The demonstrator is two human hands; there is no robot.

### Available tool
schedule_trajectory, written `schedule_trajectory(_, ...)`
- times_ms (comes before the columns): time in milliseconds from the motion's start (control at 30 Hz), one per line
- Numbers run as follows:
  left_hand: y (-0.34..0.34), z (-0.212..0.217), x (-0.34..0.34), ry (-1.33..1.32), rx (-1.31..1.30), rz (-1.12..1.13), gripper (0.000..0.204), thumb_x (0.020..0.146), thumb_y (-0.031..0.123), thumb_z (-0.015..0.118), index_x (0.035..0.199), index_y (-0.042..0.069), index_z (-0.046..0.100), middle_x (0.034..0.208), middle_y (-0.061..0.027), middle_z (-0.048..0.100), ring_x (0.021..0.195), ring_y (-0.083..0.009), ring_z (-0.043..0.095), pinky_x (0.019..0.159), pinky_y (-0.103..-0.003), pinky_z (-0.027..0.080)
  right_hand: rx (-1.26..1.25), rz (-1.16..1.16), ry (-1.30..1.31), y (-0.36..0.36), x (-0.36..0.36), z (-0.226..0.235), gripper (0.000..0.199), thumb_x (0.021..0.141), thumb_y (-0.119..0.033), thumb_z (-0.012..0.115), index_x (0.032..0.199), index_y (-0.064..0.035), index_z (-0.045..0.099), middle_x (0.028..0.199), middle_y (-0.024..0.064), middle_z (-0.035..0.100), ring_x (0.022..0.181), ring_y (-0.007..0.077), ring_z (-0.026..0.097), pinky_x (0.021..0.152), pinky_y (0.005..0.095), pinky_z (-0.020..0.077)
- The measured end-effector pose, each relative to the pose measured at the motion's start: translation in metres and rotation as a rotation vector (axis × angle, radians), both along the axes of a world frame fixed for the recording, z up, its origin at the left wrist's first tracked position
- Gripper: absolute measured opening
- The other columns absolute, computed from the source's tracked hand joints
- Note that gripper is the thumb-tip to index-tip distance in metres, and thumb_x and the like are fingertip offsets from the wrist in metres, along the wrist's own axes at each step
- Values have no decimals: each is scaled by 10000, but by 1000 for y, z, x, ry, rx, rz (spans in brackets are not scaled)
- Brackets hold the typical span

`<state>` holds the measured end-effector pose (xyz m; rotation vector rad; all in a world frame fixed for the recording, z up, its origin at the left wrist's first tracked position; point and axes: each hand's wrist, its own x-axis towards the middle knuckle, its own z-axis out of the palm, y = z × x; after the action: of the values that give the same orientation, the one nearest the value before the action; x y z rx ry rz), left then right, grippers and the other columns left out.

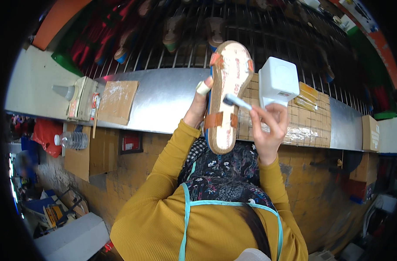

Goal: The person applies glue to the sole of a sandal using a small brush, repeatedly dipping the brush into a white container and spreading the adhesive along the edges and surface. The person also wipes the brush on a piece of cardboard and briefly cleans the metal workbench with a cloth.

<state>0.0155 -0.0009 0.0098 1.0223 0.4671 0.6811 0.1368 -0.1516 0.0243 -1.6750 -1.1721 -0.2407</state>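
Right hand (270, 128) pinching the brush (243, 103), dark bristles at the sandal's (228, 80) pale face, contact hard to tell; left hand (199, 103) gripping the sandal by its edge, held up over the bench (159, 98), white tub (280, 78) to its right. Brushing looks the step in hand; the next stroke calls for light, even pressure.
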Motion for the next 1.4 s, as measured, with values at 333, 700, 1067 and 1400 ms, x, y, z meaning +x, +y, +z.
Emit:
schedule_trajectory(333,-18,-15,-4,-107,-105,-131,958,713,684,653,1259,-88,502,1103,-195,647,925,-226,686,800,-319,590,76,-342,-386,19,33,16,196,763,-166,780,954,-123,763,946,31,572,753,124,521,797,319,263)
schedule_trajectory(700,3,-33,-5,41,208,-273,1039,627,816,654,1160,-73,584,1065,-120,660,915,-165,660,802,-295,550,-87,-280,-217,4,47,40,200,755,-193,783,943,-129,763,956,35,580,750,120,503,759,335,264)
schedule_trajectory(1067,-24,-12,-2,-25,-290,90,870,895,725,378,1406,22,361,1298,-157,524,1129,-219,583,937,-362,525,-60,332,1055,-43,35,-22,333,995,-349,492,858,-50,547,891,80,537,773,142,509,627,218,354)
schedule_trajectory(1400,-45,16,25,-128,-116,77,1020,885,781,224,1524,4,58,1496,-185,302,1370,-278,303,1153,-416,171,381,455,1105,-26,26,-4,449,824,0,717,1003,-121,323,1145,120,534,1071,187,582,894,290,513)
